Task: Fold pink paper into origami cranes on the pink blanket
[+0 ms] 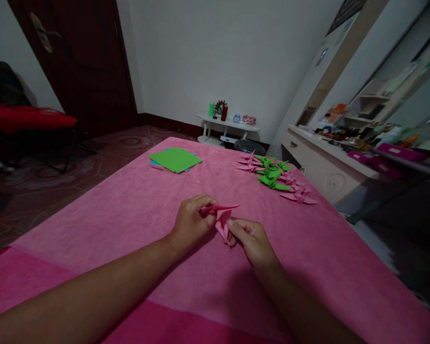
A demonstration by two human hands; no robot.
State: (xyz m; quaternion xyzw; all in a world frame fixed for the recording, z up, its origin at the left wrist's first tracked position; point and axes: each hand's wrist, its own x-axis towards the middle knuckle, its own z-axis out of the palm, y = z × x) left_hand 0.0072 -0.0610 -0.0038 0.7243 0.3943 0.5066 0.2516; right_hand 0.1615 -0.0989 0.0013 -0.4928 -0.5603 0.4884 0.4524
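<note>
Between my two hands is a pink origami crane (222, 222), partly folded, with pointed flaps sticking out to the right and downward. My left hand (194, 219) pinches its upper left side between thumb and fingers. On the lower right, my right hand (250, 237) grips a flap, thumb on top and fingertips beneath. Both hands hold the paper just above the pink cloth (136, 215); my fingers hide some of its folds.
A stack of square paper (176, 159), green on top with blue below, lies at the far left of the cloth. Several green folded cranes (271, 176) and pink folded cranes (298, 195) sit at the far right. Beyond stand a small white table (229, 123) and a cluttered dresser (326, 157).
</note>
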